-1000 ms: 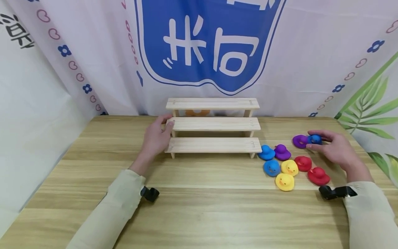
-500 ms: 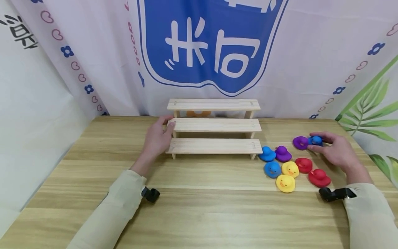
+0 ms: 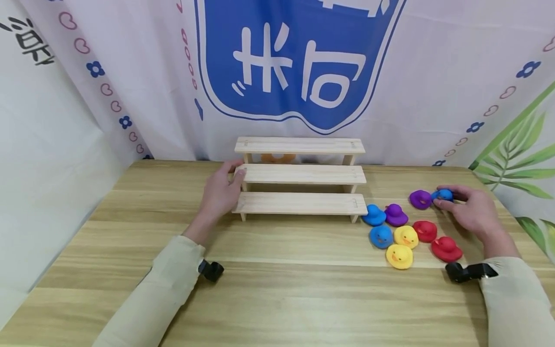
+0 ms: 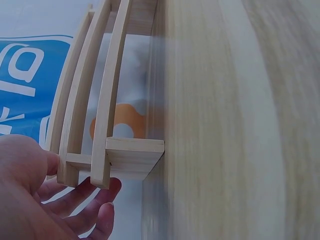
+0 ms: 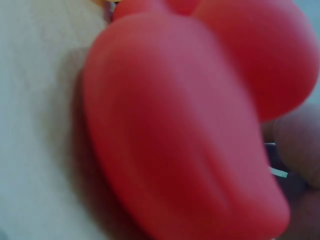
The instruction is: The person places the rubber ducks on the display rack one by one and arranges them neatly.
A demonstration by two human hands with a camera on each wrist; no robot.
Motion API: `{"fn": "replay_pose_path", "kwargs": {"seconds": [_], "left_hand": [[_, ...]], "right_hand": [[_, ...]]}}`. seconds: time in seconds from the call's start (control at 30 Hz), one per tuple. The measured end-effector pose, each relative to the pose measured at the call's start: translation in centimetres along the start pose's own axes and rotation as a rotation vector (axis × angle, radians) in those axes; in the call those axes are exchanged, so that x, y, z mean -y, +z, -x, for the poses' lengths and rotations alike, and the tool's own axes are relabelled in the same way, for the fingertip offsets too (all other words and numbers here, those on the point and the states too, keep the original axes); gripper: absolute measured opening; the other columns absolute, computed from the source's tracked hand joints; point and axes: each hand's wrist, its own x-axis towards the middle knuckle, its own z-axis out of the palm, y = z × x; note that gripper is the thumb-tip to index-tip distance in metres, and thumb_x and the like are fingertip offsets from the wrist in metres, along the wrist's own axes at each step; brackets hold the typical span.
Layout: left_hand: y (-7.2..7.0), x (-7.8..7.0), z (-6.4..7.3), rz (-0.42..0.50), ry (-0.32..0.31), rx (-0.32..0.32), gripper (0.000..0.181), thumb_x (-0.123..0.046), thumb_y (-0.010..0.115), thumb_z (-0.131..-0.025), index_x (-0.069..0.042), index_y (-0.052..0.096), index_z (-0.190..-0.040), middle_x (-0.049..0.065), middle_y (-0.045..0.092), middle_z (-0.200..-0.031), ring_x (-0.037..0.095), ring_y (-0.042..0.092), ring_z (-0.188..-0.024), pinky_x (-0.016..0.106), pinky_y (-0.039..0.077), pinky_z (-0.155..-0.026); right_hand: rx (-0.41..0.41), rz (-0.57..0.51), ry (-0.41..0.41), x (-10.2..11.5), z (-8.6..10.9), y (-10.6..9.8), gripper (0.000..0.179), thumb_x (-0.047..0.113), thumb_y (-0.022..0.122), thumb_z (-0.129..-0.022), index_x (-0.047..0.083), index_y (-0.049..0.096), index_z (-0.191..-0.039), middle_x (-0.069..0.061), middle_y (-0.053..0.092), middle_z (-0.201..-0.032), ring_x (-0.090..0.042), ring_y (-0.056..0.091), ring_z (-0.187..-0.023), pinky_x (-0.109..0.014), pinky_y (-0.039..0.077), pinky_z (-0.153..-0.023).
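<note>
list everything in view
three-step wooden shelf: 1, pale, back centre
blue rubbery toy ducks: 3, blue, two right of the shelf, one farther right
purple toy ducks: 2, purple, each beside a blue one
yellow toy ducks: 2, yellow, in front of the purple
red toy ducks: 2, red, right of the yellow
wooden table: 1, light brown, under shelf and ducks
printed cloth: 1, white and blue, behind
leaf print: 1, green, right edge
lettering: 1, black, upper left
wrist devices: 2, black, at the cuffs
sleeves: 2, beige, both arms
left hand: 1, gripping shelf's left end
right hand: 1, pinching rightmost blue duck
</note>
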Motion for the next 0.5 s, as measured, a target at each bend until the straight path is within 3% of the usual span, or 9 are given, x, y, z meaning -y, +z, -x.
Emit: {"fn": "replay_pose_path", "kwargs": {"seconds": [0.27,0.5], "left_hand": [[0.0,0.0,-0.2,-0.010,0.011,-0.006,0.046,-0.035,0.047,-0.114,-0.016,0.052,-0.155,0.017,0.058,-0.152,0.009,0.039,-0.047,0.029,0.041,-0.051],[0.2,0.1,-0.2,-0.003,0.008,-0.007,0.045,-0.033,0.048,-0.113,-0.016,0.052,-0.155,0.017,0.059,-0.151,0.008,0.040,-0.049,0.029,0.041,-0.051]], "right_hand": [[-0.001,-0.040,0.035,1.0,-0.1,-0.7,0.064,0.045,0.057,-0.108,0.005,0.048,-0.158,-0.040,0.046,-0.154,-0.061,0.041,-0.140,-0.076,0.035,-0.110],[0.006,-0.051,0.024,1.9,0.1,-0.9,0.068,0.050,0.059,-0.106,0.009,0.047,-0.159,-0.036,0.046,-0.155,-0.059,0.041,-0.141,-0.072,0.042,-0.105]]}}
